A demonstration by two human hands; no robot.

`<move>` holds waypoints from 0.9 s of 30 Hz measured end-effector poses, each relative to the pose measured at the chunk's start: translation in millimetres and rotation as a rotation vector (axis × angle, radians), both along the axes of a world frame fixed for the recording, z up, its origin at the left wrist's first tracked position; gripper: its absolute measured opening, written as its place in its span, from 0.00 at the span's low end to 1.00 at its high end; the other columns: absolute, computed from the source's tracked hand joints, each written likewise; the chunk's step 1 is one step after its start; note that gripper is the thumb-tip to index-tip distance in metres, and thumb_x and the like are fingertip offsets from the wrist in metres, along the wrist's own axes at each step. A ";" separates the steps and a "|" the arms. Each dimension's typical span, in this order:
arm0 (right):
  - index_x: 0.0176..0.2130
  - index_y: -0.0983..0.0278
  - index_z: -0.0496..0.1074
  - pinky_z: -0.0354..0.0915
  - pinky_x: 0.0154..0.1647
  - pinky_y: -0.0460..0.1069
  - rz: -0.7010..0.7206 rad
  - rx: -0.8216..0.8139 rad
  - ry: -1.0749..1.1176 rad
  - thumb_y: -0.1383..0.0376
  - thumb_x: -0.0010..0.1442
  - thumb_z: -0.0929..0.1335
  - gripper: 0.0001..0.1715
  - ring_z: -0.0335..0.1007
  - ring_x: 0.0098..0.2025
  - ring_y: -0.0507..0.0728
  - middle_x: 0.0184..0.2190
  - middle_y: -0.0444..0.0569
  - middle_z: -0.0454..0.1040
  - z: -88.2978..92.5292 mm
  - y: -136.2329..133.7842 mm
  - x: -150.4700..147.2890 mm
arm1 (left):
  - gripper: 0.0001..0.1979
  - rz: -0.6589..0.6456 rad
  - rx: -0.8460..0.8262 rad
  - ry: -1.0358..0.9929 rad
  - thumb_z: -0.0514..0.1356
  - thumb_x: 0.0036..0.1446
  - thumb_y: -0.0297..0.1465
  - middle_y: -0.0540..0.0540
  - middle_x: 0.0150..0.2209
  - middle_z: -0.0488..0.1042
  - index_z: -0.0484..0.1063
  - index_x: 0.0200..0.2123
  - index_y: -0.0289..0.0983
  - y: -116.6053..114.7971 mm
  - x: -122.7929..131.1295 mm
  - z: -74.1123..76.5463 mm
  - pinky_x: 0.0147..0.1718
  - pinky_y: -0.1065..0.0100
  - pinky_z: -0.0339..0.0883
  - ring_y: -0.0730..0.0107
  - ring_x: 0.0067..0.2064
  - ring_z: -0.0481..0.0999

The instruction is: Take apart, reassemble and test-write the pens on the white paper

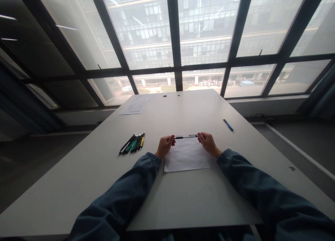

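While the head view looks forward and down, it shows a long white table (pixel 180 202) which narrows with distance toward a wall of large windows (pixel 204 38) in dark frames. Behind the glass there stands a pale building (pixel 146 28) with many panes, and the daylight from there is strong, so the sides of the room look rather dim. A dark blue curtain (pixel 23 94) hangs at the left edge, and another blue curtain (pixel 320 98) at the right; the floor (pixel 311 143) beside the table is grey. On the tabletop, near its middle, a white sheet (pixel 190 159) lies flat, and above its far edge is the pen (pixel 186 136), clear and black, held level across. The left hand (pixel 165 145) pinches one end of this pen closely, and the right hand (pixel 208 144) pinches the other end in the same manner. To the left of the sheet lies a group of pens (pixel 132 143), mostly black, with some green and one yellow. To the right, well apart, a blue pen (pixel 228 125) lies alone. Farther away, on the left side, printed papers (pixel 133 107) rest near the table's edge.
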State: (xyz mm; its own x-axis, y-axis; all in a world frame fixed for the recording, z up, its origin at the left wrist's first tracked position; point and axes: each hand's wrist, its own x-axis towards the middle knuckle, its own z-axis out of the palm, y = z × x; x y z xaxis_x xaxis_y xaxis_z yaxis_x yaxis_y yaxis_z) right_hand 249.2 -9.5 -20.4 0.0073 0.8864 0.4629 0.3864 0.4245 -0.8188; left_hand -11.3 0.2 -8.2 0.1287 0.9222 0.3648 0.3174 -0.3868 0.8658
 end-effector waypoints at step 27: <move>0.19 0.62 0.65 0.58 0.25 0.47 -0.017 0.006 0.005 0.47 0.66 0.60 0.31 0.63 0.21 0.53 0.16 0.44 0.66 0.8 0.3 0.0 | 0.25 -0.136 -0.012 -0.013 0.56 0.62 0.49 0.48 0.20 0.71 0.72 0.23 0.34 0.5 -0.6 -3.1 0.26 0.72 0.62 0.73 0.23 0.69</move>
State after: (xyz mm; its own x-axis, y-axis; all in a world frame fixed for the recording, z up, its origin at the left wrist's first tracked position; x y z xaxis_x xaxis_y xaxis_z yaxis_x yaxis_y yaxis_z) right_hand 249.2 -9.2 -19.6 0.0245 0.8835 0.4678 0.3894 0.4225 -0.8184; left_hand -12.0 0.7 -11.3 0.2482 0.9008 0.3563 0.2512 -0.4150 0.8744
